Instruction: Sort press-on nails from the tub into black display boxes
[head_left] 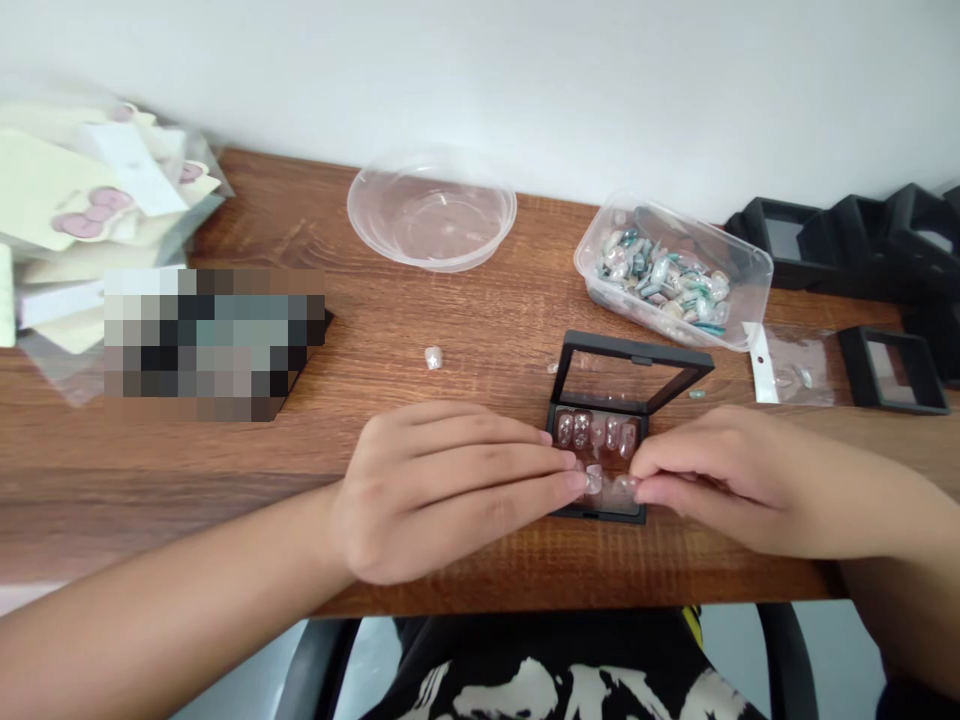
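Observation:
A small black display case (637, 350) stands with its windowed lid raised in front of me. An upper row of glittery press-on nails (598, 432) lies inside, with paler nails in the lower row partly covered by my fingers. My left hand (457, 490) reaches over the case's left edge, fingers stretched out and its fingertips touching a clear nail (593, 479); its thumb is hidden. At the right edge, my right hand (720, 480) pinches thumb and forefinger at a pale press-on nail (624, 488) in the lower row.
A loose nail (433, 357) lies on the wooden table (390, 330). Behind are a round clear tub (433, 225) and a plastic box (600, 290) of many nails. Bagged cards (97, 210) and a pixelated dark object (232, 345) are left; black cases (896, 370) and a small bag (802, 365) right.

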